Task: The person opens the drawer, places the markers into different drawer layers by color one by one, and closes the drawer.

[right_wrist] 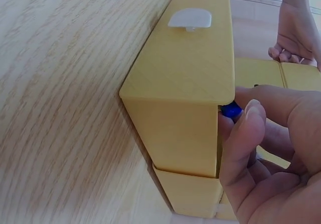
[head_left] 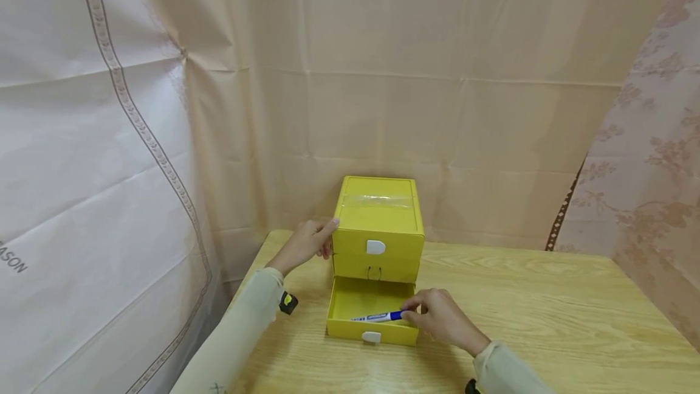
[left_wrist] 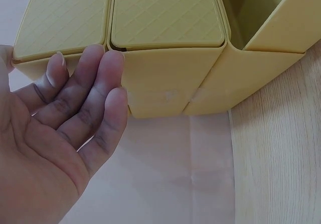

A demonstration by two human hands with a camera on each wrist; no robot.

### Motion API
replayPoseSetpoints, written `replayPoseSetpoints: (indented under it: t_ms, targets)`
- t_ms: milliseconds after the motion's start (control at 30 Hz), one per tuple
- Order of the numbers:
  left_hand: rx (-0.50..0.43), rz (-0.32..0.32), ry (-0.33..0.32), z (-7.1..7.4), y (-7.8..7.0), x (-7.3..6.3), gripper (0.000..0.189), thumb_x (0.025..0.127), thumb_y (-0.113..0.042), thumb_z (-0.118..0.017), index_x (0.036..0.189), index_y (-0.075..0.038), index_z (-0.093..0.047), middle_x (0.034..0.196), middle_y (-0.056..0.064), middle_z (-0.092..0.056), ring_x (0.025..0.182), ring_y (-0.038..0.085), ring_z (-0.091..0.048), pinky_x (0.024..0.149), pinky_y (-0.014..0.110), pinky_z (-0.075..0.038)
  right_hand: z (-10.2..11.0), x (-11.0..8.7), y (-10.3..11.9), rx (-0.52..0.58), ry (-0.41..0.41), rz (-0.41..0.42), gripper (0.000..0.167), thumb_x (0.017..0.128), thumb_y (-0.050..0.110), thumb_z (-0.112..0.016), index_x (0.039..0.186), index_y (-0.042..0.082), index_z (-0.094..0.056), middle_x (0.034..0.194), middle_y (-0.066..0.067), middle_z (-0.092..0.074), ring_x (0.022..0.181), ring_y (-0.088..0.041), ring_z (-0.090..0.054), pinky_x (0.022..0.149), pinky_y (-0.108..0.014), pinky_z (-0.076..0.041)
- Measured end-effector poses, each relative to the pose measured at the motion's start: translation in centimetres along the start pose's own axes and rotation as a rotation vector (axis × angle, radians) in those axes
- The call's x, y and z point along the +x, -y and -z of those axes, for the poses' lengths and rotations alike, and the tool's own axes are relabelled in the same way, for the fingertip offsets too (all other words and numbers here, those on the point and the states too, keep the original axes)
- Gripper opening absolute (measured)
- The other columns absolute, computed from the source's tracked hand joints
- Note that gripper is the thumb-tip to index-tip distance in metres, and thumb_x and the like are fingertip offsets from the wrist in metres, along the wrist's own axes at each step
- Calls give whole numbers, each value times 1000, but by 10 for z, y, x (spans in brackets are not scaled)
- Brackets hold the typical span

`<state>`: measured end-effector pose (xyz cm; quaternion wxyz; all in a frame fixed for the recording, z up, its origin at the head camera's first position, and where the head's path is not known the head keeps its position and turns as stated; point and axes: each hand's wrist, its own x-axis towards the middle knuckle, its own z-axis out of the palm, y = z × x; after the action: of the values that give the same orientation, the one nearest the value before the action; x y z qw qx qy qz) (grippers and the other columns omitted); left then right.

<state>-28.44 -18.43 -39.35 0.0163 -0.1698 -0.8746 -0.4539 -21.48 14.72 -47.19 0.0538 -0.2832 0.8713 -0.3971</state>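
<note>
A yellow drawer box stands on the table with its bottom drawer pulled out. Inside that drawer lies a white marker with a blue cap, tilted slightly up toward the right. My right hand pinches the marker's capped end between thumb and fingers, over the drawer's right wall. In the right wrist view, only the blue tip shows past the drawer edge. My left hand rests against the box's left side, thumb at the top edge. Its fingers lie loosely bent along that side in the left wrist view.
White tabs sit on the drawer fronts, and clear tape crosses the box top. Wooden table surface extends to the right. A beige cloth hangs behind, with a white cloth on the left.
</note>
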Motion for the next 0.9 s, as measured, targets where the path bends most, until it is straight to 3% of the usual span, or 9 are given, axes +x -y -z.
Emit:
replayPoseSetpoints:
  t_ms: [300, 500, 733, 900]
  targets:
    - [-11, -3, 4, 1, -3, 1, 73, 103, -68, -41, 73, -7, -67, 70, 8, -69, 67, 29, -69, 74, 50, -58, -1, 0, -2, 22, 3, -36, 7, 97, 12, -73, 97, 10, -79, 65, 2, -65, 43, -6, -49, 40, -20, -40]
    - [-23, 2, 5, 1, 0, 2, 74, 102, -70, -41, 73, -6, -67, 70, 9, -69, 66, 26, -68, 76, 57, -57, 0, 0, -2, 35, 1, -33, 8, 98, 13, -73, 94, 9, -78, 71, 4, -68, 41, -6, -49, 39, -21, -41]
    - [-10, -14, 9, 1, 0, 1, 74, 103, -68, -40, 73, -6, -68, 72, 12, -69, 66, 26, -68, 71, 47, -58, 1, -3, -2, 54, 13, -34, 9, 98, 18, -74, 91, 13, -77, 75, 3, -69, 41, -5, -48, 40, -20, -42]
    - [-17, -27, 15, 1, -1, -1, 73, 104, -65, -41, 73, -6, -69, 72, 14, -69, 69, 36, -70, 71, 46, -58, -1, -7, -1, 74, 21, -46, 9, 97, 19, -74, 90, 14, -77, 76, 1, -68, 43, -5, -48, 40, -20, -42]
